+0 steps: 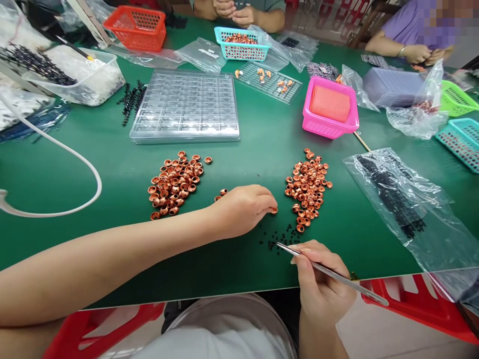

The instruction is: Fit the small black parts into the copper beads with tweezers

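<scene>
My left hand (245,209) reaches across the middle of the table, its fingers closed on a small copper-coloured cup (274,210) just left of the right-hand pile. In my right hand (324,279) is a pair of metal tweezers (337,275), held like a pen. The tweezer tips touch down among tiny black pieces (279,239) scattered near the table's front edge. One pile of copper-coloured cups (309,187) lies beyond my right hand, and another pile (174,184) is to the left past my left forearm. A few more cups (223,192) are partly hidden behind my left hand.
Clear plastic trays (187,107) are stacked behind the left pile. A pink basket (329,132) stands behind the right pile. To the right lies a plastic bag (396,194) with black strips. A white cable (93,174) curves at the left. Two people sit across the table.
</scene>
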The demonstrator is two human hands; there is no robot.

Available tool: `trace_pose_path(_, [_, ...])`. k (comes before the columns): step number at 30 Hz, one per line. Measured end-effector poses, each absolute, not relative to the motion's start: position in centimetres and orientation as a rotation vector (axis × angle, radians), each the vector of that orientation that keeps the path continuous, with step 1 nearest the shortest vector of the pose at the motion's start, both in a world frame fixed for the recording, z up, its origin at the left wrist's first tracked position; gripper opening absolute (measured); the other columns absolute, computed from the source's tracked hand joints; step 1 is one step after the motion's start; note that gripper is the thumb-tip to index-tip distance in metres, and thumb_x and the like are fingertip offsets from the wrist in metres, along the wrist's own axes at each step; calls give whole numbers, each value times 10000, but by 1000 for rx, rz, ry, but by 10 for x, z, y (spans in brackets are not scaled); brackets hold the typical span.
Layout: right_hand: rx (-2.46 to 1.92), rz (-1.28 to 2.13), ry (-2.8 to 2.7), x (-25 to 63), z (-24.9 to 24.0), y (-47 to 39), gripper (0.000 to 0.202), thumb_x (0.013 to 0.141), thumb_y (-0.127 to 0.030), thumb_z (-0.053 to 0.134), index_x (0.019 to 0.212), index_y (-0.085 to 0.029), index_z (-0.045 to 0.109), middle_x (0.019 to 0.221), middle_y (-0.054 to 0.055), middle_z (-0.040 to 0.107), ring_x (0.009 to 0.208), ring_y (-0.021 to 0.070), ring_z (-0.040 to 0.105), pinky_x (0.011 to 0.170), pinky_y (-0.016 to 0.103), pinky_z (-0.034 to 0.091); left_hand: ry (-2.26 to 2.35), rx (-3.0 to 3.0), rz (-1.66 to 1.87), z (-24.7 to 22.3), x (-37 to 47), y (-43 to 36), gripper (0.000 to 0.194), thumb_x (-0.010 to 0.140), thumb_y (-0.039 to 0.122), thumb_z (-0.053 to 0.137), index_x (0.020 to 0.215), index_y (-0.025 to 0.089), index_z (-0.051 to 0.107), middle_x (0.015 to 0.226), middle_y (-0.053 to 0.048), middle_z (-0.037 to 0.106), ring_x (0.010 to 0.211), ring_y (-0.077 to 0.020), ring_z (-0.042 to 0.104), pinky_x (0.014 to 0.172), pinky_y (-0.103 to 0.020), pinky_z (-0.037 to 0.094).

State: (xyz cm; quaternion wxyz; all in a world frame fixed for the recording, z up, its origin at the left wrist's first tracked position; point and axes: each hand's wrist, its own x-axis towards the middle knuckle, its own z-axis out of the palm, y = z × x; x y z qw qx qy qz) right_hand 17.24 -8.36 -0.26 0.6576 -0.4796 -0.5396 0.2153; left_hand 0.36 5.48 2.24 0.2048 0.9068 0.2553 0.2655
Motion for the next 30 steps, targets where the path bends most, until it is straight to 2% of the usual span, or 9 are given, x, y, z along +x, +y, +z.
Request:
trace_pose_path(5, [-1132, 517, -1220, 172, -1, -81, 244, 815, -21, 637, 970, -208, 664, 822, 22, 715, 767, 179, 691, 634, 333, 568, 680, 2487, 646, 33, -19, 34, 160, 936, 97, 523, 905, 118, 679, 958, -80, 715, 884, -179, 655, 786, -279, 527])
trace_pose_path(9, [-1170, 576, -1284, 172, -1, -81, 249, 816, -26, 642, 975, -217, 655, 862, 26, 724, 792, 180, 693, 675, 349, 578, 657, 2500, 549, 31, -37, 15, 223, 951, 85, 477, 879, 137, 682, 971, -79, 712, 845, -175, 618, 714, -276, 508])
trace_pose_path(15, [-1245, 633, -1495, 175, 2, -80, 245, 818, -35, 641, 969, -228, 650, 872, 26, 724, 801, 177, 690, 681, 348, 579, 641, 2458, 593, 21, -42, 10, 234, 956, 97, 474, 895, 133, 697, 962, -84, 714, 829, -186, 596, 729, -317, 507])
trace_pose_path(25, [-1297, 577, -1605, 173, 4, -77, 275, 800, -22, 648, 981, -230, 658, 876, 26, 731, 793, 181, 692, 681, 349, 573, 676, 2385, 505, 26, -45, 12, 135, 897, 85, 564, 999, 106, 649, 980, -96, 672, 875, -210, 565, 757, -334, 505])
trace_pose_path(30, [-1307, 581, -1618, 174, 4, -77, 295, 795, -10, 650, 983, -237, 661, 884, 23, 730, 796, 178, 690, 681, 348, 572, 753, 2376, 496, 26, -44, 11, 104, 897, 133, 595, 979, 115, 656, 1031, -110, 647, 905, -215, 569, 769, -336, 507])
